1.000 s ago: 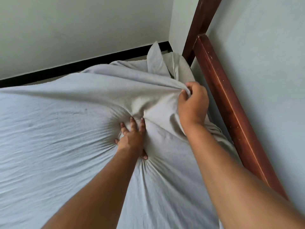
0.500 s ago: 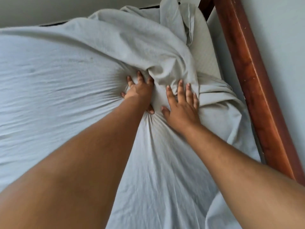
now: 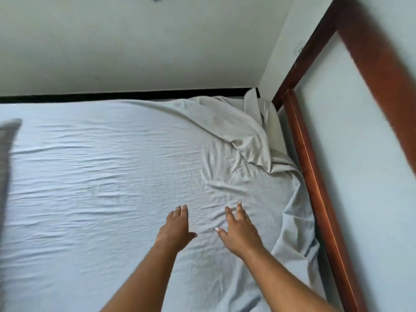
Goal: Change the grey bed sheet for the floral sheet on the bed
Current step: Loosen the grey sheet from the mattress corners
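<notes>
Head view, steeply down; bed (image 3: 90, 176) close

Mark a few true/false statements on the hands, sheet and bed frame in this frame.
1. The left hand and right hand are over the grey sheet with straight fingers, gripping nothing. True.
2. The sheet's far right corner is tucked over the mattress. False: that corner is folded back, and the bare mattress shows there.
3. A wooden bed frame runs along the bed's right side. True.
4. The floral sheet is spread on the bed. False: only the grey sheet covers it, and no floral sheet is in view.
</notes>
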`<state>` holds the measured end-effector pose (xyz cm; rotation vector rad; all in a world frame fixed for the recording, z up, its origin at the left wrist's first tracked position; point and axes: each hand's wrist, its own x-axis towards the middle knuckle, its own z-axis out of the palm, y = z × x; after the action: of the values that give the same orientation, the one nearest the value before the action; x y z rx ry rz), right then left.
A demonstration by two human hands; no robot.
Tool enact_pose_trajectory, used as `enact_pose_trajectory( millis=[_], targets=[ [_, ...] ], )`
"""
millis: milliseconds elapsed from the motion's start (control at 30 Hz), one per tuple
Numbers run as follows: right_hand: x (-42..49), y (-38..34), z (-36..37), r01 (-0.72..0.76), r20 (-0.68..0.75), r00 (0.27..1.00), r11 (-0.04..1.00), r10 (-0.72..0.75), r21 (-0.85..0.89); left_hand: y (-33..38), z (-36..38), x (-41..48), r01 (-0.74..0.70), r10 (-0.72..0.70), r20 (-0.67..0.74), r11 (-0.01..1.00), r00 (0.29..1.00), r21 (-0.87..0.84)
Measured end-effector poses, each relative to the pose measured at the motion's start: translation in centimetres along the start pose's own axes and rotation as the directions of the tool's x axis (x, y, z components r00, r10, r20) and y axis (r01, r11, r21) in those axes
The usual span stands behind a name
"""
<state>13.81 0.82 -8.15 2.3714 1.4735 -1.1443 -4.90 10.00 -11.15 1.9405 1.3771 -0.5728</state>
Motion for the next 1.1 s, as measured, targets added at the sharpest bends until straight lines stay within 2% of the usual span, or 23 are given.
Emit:
enact_pose_trajectory(
  millis=[167, 333, 467, 567, 767, 1100],
  targets=[
    [-8.5, -7.9, -3.0, 0.090, -0.100, 0.990, 0.994, -0.096, -0.063, -2.3, -5.6, -11.5, 0.045, -0.040, -0.205, 0.999, 0.978, 0.018],
    [-15.1, -15.6, -6.2, 0.227, -0.180, 0.949, 0.959, -0.257, -0.172, -3.9, -9.2, -22.3, 0.073, -0.060, -0.389, 0.997, 0.919, 0.018],
    [-19.1, -20.1, -7.2, 0.323, -0.179, 0.910, 0.909, -0.374, -0.263, -6.4, -10.2, -29.1, 0.170, -0.161, -0.475, 0.985, 0.865, -0.024],
    [-22.2, -23.1, -7.5, 0.416, -0.163, 0.859, 0.846, -0.486, -0.333, -8.2, -10.3, -33.6, 0.245, -0.271, -0.522, 0.962, 0.809, -0.120],
    [-26.6, -27.3, -6.1, 0.586, -0.099, 0.740, 0.710, -0.665, -0.392, -10.9, -9.8, -39.9, 0.367, -0.481, -0.495, 0.875, 0.723, -0.315],
    [-30.0, -33.8, -0.9, 0.713, 0.074, 0.621, 0.523, -0.781, -0.467, -17.5, -6.5, -45.6, 0.470, -0.688, -0.380, 0.711, 0.618, -0.524]
  ],
)
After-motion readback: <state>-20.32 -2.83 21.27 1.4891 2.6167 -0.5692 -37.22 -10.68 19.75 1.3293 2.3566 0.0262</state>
